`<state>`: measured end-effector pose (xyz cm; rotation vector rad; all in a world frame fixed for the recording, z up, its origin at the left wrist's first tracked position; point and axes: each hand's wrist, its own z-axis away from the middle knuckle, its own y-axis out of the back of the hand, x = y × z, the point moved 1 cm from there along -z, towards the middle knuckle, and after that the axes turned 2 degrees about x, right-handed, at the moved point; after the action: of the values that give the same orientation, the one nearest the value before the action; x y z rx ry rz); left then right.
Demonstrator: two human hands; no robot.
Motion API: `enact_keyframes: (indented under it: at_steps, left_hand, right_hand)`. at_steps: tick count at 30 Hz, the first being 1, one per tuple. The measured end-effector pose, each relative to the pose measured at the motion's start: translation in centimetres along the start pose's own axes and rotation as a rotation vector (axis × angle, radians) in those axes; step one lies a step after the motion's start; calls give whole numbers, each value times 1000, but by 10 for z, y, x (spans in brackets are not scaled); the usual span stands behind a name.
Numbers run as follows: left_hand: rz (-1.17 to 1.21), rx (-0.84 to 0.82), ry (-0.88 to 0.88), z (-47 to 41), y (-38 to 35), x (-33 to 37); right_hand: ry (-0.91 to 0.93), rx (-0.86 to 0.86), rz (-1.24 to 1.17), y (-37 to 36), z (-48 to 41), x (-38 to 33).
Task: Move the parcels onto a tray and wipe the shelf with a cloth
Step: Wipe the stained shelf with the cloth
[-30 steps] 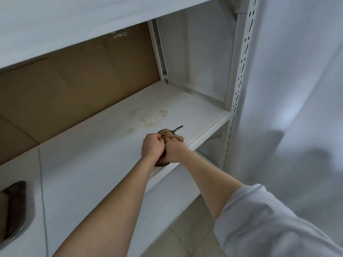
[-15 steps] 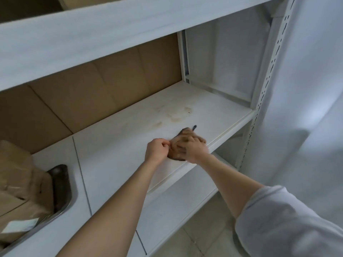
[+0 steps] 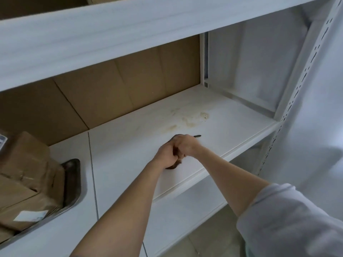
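- Lying bunched on the shelf [image 3: 232,130] near its front edge, the cloth [image 3: 174,165] is brown and mostly covered by the left hand [image 3: 166,154] and the right hand [image 3: 187,145]. One fold shows under the left wrist, and a thin dark tip pokes out to the right past the knuckles.
- The left hand is a fist, its fingers curled round the near part of the cloth and pressing it against the board.
- The right hand touches the left, knuckles up, with its fingers curled over the far part of the cloth. Motion blur hides the fingertips, but it appears to grip the cloth too.
- A yellowish stain [image 3: 193,119] marks the shelf just behind the hands, apart from the cloth.
- A thin seam [image 3: 91,164] runs front to back across the shelf, left of the hands.
- Beyond that seam, well apart from the hands, a dark metal tray [image 3: 73,182] sits on the same shelf.
- Brown parcels [image 3: 24,164] are piled in the tray, the lowest showing a white label.
- Cardboard [image 3: 120,89] lines the back of the bay.
- An upper shelf [image 3: 111,34] spans the top, and a lower shelf [image 3: 185,206] lies beneath.
- A perforated white post [image 3: 297,89] stands at the right end.
- A pale sleeve [image 3: 287,219] covers the right upper arm, and both forearms are bare.
- A strip of floor [image 3: 204,243] shows at the bottom.
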<state>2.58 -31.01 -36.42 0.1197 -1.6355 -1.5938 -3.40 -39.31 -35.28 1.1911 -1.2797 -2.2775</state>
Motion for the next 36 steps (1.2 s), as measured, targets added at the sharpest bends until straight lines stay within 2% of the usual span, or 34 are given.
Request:
enact_keyframes:
  at_steps: [3,5,8,10,14,18,20,22,24,28,32,36]
  left_hand:
    - [35,-68,-33,-4,-2,-5]
    - [-106,-56,11,-14,-1,-18]
    - [-233,62,197,-26,12,-51]
    - [-177,129,263,-30,24,-72]
    - [-127,255,332,-46,49,-95]
    - [-272,293,372,-68,49,-83]
    - [-337,166,382,-82,39,-61]
    - [-263,-75,406,-94,19,-27]
    - [-230,-198,340,-101,-3,6]
    - [-174,-266,155,-107,-22,41]
    - [-15,-43,0,-115,-7,20]
    - [-242,17,-43,-111,-1,7]
  right_hand:
    - [-79,171,-90,8,-6,4]
    - [-32,228,-60,10,-7,-4]
    - [72,219,-55,13,-12,-19]
    - [82,216,-73,15,-17,-23]
    - [-17,249,-99,19,-32,-10]
    - [-95,343,-80,36,-44,9]
    - [-143,398,-95,44,-47,21]
    - [-181,445,-134,50,-50,34]
    - [-209,492,-156,55,-53,46]
    - [-239,526,-168,61,-58,57]
    - [-204,492,-177,59,-62,48]
    - [-172,437,-149,47,-68,29]
